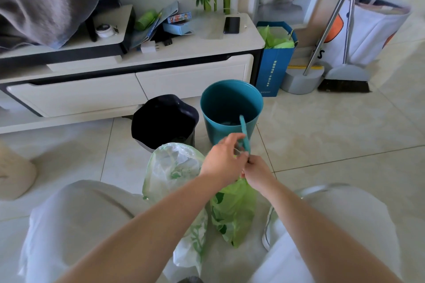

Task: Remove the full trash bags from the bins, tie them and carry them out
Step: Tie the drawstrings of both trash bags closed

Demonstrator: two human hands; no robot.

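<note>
A green trash bag (232, 209) hangs between my knees, gathered at its top. My left hand (224, 158) and my right hand (257, 172) meet at the bag's neck, both pinching its teal drawstring (243, 131), which stands up in a strip above my fingers. A second, translucent white-green bag (174, 172) full of rubbish stands on the floor just left of it, under my left forearm. Behind them are two bins: a teal bin (231, 108) without a liner and a bin lined with a black bag (164, 119).
A low white TV cabinet (138, 85) runs behind the bins, with a phone (231, 25) and boxes on top. To the right stand a blue paper bag (274, 64), a dustpan (301, 80) and a broom (345, 78). Tiled floor spreads to the right.
</note>
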